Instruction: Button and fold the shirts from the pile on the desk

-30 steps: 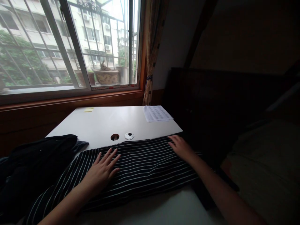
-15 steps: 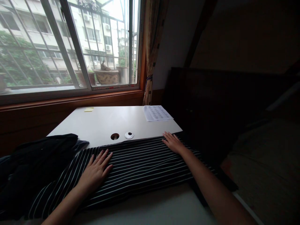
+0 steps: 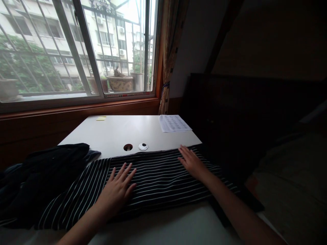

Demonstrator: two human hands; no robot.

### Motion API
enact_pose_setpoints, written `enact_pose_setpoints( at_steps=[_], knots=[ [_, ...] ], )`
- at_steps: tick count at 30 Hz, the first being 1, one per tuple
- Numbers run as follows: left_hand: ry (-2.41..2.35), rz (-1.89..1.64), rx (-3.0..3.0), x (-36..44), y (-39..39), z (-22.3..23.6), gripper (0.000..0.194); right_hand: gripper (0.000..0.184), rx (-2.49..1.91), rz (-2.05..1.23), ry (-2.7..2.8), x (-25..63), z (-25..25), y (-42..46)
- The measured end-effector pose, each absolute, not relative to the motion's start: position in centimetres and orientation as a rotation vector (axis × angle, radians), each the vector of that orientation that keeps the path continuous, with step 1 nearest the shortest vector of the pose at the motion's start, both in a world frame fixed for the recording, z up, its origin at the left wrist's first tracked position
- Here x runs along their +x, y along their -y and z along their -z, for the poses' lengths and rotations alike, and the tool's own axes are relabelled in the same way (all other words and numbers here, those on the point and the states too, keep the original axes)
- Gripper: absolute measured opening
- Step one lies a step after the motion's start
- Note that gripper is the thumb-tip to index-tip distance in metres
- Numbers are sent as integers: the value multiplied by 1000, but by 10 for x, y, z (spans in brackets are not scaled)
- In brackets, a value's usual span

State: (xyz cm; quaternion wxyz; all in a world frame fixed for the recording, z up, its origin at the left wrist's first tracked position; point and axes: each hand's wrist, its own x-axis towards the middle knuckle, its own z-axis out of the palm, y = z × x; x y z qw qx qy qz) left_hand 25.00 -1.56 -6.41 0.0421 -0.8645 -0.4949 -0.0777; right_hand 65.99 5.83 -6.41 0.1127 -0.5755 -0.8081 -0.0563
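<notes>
A black garment with thin white stripes (image 3: pixel 158 180) lies spread across the white table (image 3: pixel 117 131). Its right end hangs past the table's right edge. My left hand (image 3: pixel 119 187) is over the left-middle part of the cloth, palm down with fingers spread. Toward the far right part of the stripes, my right hand (image 3: pixel 191 163) rests flat, its fingers stretched out and slightly apart. Neither hand grips the fabric. Part of the cloth is hidden under both hands and forearms.
Dark clothes (image 3: pixel 51 170) are heaped at the left. Printed sheets (image 3: pixel 175 123) and a yellow sticky note (image 3: pixel 101 118) lie toward the back. A round hole (image 3: pixel 128 147) and a white grommet cap (image 3: pixel 143 146) sit beyond the cloth. A window (image 3: pixel 114 51) is behind.
My left hand has slid to the right over the striped cloth. My right hand has shifted slightly nearer to me. The view has turned a little to the left.
</notes>
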Motion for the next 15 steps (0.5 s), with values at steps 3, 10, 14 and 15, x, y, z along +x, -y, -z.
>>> enact_pose_setpoints(
  at_steps=[3, 10, 14, 15],
  knots=[
    [1312, 228, -2840, 289, 28, 61, 57, 62, -1461, -28, 2562, 639, 71, -14],
    [1255, 228, -2903, 302, 36, 91, 59, 66, -1877, -41, 2357, 725, 90, 18],
    [1258, 240, -2860, 294, 39, 96, 60, 63, -1910, -138, 2273, 784, 103, 18],
    [1259, 238, -2855, 293, 39, 96, 61, 63, -1918, -123, 2264, 792, 106, 18]
  ],
)
